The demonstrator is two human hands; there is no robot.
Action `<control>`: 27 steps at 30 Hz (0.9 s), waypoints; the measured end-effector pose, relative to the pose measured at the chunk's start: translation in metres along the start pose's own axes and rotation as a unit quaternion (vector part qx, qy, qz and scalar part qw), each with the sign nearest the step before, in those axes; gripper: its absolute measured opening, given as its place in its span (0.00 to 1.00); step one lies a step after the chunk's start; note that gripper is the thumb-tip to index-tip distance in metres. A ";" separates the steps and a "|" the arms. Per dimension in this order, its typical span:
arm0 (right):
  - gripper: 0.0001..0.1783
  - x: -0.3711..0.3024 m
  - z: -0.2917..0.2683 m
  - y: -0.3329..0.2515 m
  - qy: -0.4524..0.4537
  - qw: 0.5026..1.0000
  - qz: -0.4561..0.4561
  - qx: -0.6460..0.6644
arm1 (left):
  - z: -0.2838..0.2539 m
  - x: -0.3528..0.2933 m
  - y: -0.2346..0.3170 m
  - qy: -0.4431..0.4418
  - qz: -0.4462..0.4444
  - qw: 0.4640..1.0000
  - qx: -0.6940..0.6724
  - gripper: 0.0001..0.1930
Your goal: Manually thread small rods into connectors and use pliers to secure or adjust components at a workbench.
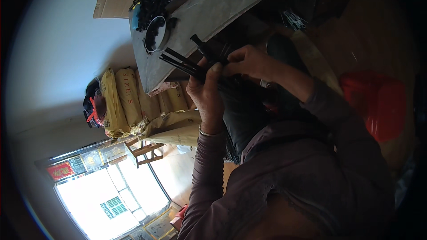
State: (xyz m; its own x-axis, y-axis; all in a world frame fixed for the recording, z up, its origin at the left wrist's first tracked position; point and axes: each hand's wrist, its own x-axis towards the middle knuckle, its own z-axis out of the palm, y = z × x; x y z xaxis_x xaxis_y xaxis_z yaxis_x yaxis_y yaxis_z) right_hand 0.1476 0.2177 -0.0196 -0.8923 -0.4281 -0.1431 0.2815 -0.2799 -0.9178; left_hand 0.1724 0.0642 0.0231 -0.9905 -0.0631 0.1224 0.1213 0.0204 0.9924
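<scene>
My left hand [207, 91] is closed around a bundle of slim black rods [180, 63], whose ends stick out past the thumb toward the grey table [202, 15]. A thicker black tube with a flared end [199, 43] rises between my two hands. Close beside it, my right hand [251, 63] has its fingers bent and pressed together at the black pieces; what lies in its fingertips is too dark to make out. Both hands are above my lap, just off the table's near edge.
Small black parts [153, 0] are heaped on the table beside a white-rimmed round bowl [165, 31] holding more of them. A red plastic container [376, 104] stands at the right. Filled yellow sacks [129, 93] and a wooden stool [147, 151] are at the left.
</scene>
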 end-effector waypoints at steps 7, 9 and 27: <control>0.15 0.005 -0.009 0.007 0.004 0.999 0.028 0.038 | 0.005 0.009 -0.004 -0.013 -0.032 0.999 0.000 0.16; 0.17 0.007 -0.015 0.011 -0.002 0.998 0.021 0.053 | 0.009 0.011 -0.002 -0.027 -0.042 0.998 0.036 0.16; 0.12 0.008 -0.055 0.024 -0.016 0.994 0.000 0.105 | 0.064 0.037 0.001 -0.067 -0.165 0.983 0.052 0.18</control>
State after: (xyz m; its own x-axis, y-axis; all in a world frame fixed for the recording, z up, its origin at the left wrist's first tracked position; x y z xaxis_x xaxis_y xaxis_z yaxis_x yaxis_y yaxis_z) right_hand 0.1281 0.2546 -0.0635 -0.8820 -0.4535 -0.1281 0.3513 -0.4517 -0.8201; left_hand 0.1314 0.1259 0.0277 -0.9752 0.0489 -0.2157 -0.2085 0.1230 0.9703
